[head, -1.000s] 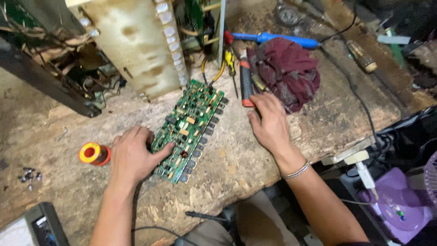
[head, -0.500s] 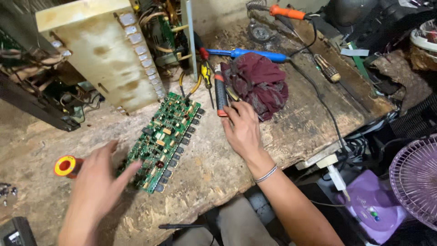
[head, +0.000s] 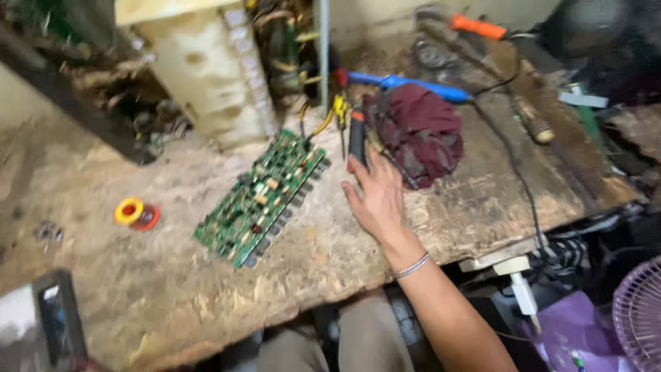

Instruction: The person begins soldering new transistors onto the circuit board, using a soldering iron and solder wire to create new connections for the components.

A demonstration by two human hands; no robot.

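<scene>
The right hand (head: 377, 196) reaches up from the lower right, forearm running diagonally across the bench edge, a thin metal bracelet (head: 412, 266) at the wrist. The palm faces down on the bench; the fingers are loosely extended, not clenched, with the fingertips touching the lower end of a black-handled tool (head: 357, 136) that has a red collar. Whether the fingers have any hold on the handle cannot be told — they appear to rest against it. The left hand is out of view.

The green circuit board (head: 263, 197) lies flat and diagonal on the bench, just left of the hand and apart from it. Well to its left sits a yellow-and-red solder spool (head: 135, 212).

Surface: a worn, pitted wooden workbench (head: 475, 207), stained and chipped along its front edge. A crumpled maroon rag (head: 421, 134) lies just right of the tool; a blue-handled tool (head: 413, 85) lies behind it. A cream-coloured casing (head: 206, 76) stands at the rear — wiring visible beside it. A dark handheld meter (head: 60, 320) shows at lower left, blurred. Below the bench, right: a white plug (head: 520, 286) and part of a purple fan (head: 640, 310).
</scene>
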